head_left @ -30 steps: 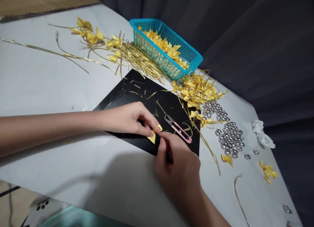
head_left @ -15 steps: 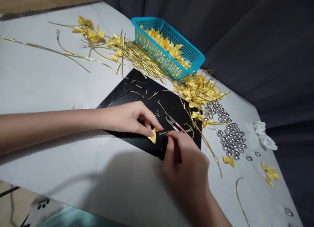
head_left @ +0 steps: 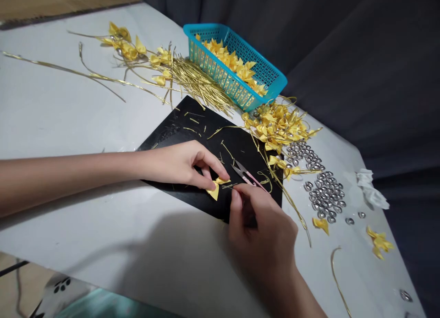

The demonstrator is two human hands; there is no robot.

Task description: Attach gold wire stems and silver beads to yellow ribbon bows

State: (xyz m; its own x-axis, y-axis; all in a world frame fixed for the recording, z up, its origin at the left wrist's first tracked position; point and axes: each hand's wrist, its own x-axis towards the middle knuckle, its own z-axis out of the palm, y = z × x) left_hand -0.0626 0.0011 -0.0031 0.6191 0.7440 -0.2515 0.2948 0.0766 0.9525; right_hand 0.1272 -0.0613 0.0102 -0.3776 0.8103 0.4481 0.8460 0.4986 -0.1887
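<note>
Between its thumb and fingertips, my left hand (head_left: 192,167) pinches a small yellow ribbon bow (head_left: 213,192) above the black mat (head_left: 202,203). Just to the right, my right hand (head_left: 261,217) is closed in a pinch on a thin needle-like piece (head_left: 228,186) whose tip points toward the bow. The piece is too fine to tell for certain what it is. Thread snips (head_left: 244,172) with pink handles lie on the mat beyond my right fingertips, their blades apart. Bits of gold cord (head_left: 227,150) are scattered around them.
A blue basket (head_left: 271,82) of yellow ribbon pieces stands at the back. Beside it lie a bundle of gold cords (head_left: 202,86) and a heap of finished yellow bows (head_left: 280,125). Silver beads (head_left: 326,194) and a crumpled white tissue (head_left: 373,189) are on the right.
My left fingertips have shifted slightly, and more of the bow shows between them. My right hand has barely moved, still pinching near the bow.
</note>
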